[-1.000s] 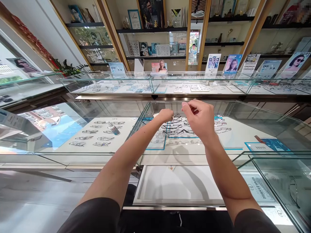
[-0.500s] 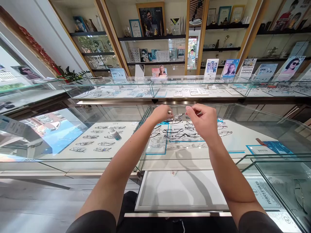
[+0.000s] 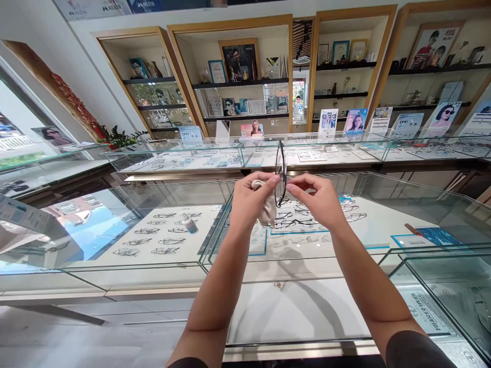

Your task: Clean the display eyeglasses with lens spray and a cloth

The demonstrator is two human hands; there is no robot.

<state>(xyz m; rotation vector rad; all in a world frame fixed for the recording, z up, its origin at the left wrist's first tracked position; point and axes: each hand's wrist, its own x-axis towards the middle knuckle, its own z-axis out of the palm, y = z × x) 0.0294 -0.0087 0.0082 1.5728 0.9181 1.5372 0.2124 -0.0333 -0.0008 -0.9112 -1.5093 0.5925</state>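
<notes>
A pair of dark-rimmed eyeglasses (image 3: 281, 159) is held upright between my hands, turned nearly edge-on to me. My left hand (image 3: 251, 202) is closed on a crumpled cream cloth (image 3: 267, 212) that hangs below its fingers. Its thumb and fingertips also meet the left side of the eyeglasses. From the right, my right hand (image 3: 316, 199) pinches the frame with thumb and forefinger. Both hands are raised above the glass display case (image 3: 240, 286). Inside the case behind them lie several eyeglass frames (image 3: 303, 223), partly hidden by the hands.
A small white bottle (image 3: 188, 224) stands on the left glass top, above rows of eyeglasses. On the right lie a blue-edged card (image 3: 416, 240) and a brown strip (image 3: 413, 230). Another glass showcase (image 3: 184, 159) runs along the back, before wooden shelves (image 3: 241, 86).
The eyeglasses have swung from lying low and flat to standing upright. My left hand has turned, and much more of the cloth shows. The view has tilted upward.
</notes>
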